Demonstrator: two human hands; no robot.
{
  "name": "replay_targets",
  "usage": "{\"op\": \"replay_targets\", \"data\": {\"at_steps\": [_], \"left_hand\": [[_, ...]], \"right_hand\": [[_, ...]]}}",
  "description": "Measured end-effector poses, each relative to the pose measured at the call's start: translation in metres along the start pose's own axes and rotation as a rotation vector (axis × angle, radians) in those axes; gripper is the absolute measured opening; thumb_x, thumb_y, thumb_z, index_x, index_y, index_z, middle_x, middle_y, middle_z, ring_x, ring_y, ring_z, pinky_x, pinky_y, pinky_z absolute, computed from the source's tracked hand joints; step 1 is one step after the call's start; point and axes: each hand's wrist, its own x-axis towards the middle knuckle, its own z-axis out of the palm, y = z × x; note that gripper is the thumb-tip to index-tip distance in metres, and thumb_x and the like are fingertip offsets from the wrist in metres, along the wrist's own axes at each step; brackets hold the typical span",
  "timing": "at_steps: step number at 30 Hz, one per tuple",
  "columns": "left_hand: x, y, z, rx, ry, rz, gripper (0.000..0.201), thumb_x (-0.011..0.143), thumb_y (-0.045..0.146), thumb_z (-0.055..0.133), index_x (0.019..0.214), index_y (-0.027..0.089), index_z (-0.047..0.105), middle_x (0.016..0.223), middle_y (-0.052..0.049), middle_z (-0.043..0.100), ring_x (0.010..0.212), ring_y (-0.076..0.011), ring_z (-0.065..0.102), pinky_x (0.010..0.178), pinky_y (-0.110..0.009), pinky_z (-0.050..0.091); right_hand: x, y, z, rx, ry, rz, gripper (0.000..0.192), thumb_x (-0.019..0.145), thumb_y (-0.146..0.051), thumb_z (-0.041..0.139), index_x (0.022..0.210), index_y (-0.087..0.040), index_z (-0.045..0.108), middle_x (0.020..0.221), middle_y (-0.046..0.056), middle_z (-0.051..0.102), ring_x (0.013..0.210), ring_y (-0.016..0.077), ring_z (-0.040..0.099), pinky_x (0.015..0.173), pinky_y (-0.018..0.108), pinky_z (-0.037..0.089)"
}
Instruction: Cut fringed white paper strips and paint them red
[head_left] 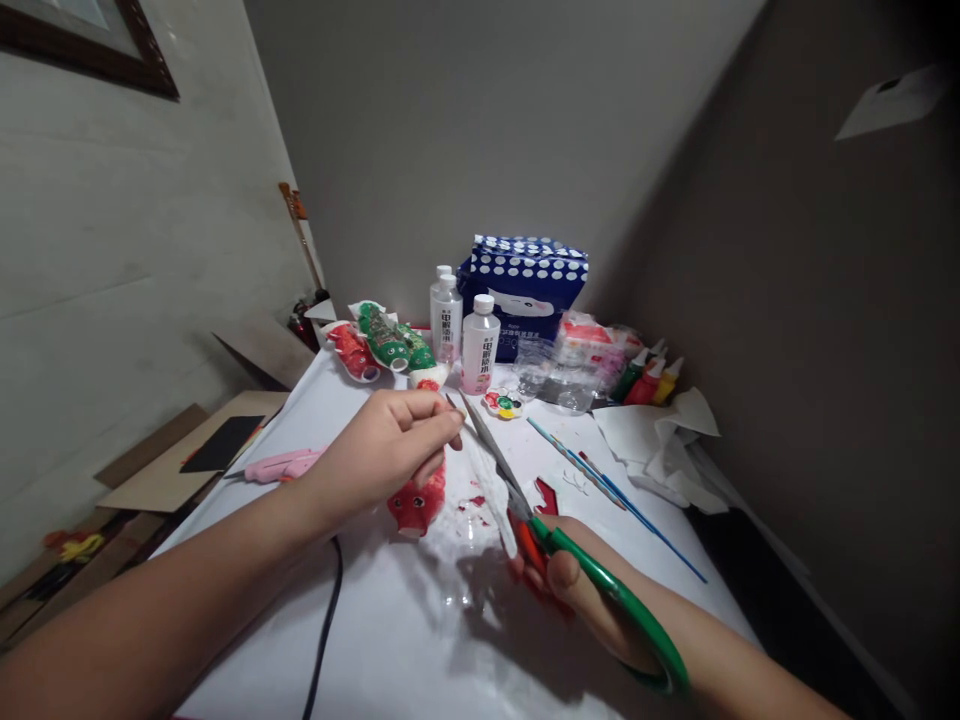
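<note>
A right hand (596,615), its grip wrapped round green-and-red-handled metal scissors (559,541), has blades (499,455) beside the left hand (397,430), pinched, contents unclear; a slip could nick fingertips (454,420).

The worktop (390,660) is white. The scissors (559,542) have a green and red handle. Mid-worktop, the toy (418,508) is red with black and white eyes. At the back left corner, more toys (382,338) are red and green. At the back edge, the bag (544,325) is blue with white dots. By the left edge, the glue gun (281,466) is pink; near the right edge, one brush (660,535) is blue.
</note>
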Motion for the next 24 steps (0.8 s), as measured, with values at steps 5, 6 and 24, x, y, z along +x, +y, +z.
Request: {"op": "replay_targets", "data": {"at_steps": [5, 6, 24], "left_hand": [[-0.004, 0.003, 0.007, 0.039, 0.118, 0.049, 0.038, 0.091, 0.027, 0.048, 0.054, 0.018, 0.045, 0.041, 0.006, 0.048, 0.039, -0.0057, 0.040, 0.044, -0.018, 0.034], [-0.005, 0.003, 0.008, 0.058, 0.150, 0.068, 0.038, 0.091, 0.026, 0.048, 0.054, 0.018, 0.045, 0.041, 0.006, 0.048, 0.039, -0.0055, 0.041, 0.044, -0.018, 0.035], [-0.020, -0.013, 0.032, 0.104, 0.403, 0.263, 0.038, 0.093, 0.028, 0.048, 0.056, 0.020, 0.046, 0.043, 0.006, 0.048, 0.036, -0.0069, 0.042, 0.039, -0.019, 0.036]], "right_hand": [[0.003, -0.001, 0.009, 0.051, 0.034, -0.034, 0.073, 0.079, -0.085, 0.020, 0.077, -0.017, 0.048, 0.069, 0.001, 0.044, 0.058, 0.0131, 0.038, 0.053, 0.026, 0.035], [0.004, 0.001, 0.011, 0.080, 0.029, -0.028, 0.078, 0.077, -0.087, 0.018, 0.079, -0.017, 0.051, 0.067, 0.000, 0.044, 0.057, 0.0134, 0.040, 0.052, 0.026, 0.035], [0.003, 0.008, 0.023, 0.312, -0.171, -0.064, 0.104, 0.063, -0.091, -0.006, 0.091, -0.015, 0.059, 0.064, 0.002, 0.045, 0.052, 0.0157, 0.043, 0.049, 0.029, 0.039]]}}
